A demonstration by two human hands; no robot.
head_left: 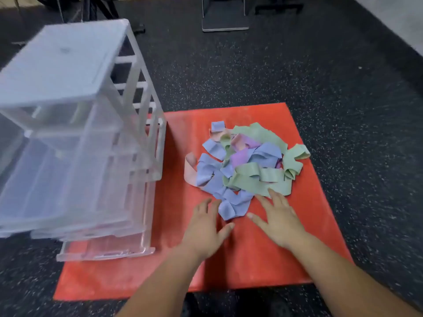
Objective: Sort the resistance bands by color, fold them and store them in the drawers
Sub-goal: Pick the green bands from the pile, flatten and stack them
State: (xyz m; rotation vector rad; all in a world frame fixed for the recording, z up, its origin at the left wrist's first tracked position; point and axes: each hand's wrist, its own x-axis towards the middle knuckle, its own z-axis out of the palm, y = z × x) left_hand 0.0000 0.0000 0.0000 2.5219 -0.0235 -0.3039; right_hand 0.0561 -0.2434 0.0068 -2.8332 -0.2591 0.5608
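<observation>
A tangled pile of resistance bands (246, 165) lies on a red mat (251, 255). It mixes blue bands (214, 177), green bands (258, 177), a purple band (240, 156) and a pink band (191, 170). A clear plastic drawer unit (75, 138) stands at the left, partly on the mat, with its drawers pulled out toward me. My left hand (203, 227) lies open on the mat at the pile's near edge, fingers by a blue band. My right hand (278, 216) is open too, its fingertips touching the green band's near edge.
Dark speckled rubber flooring (332, 88) surrounds the mat. A metal frame base (225, 18) stands at the back centre, and dark equipment legs (100, 10) rise behind the drawer unit. Bare red mat shows in front of my hands.
</observation>
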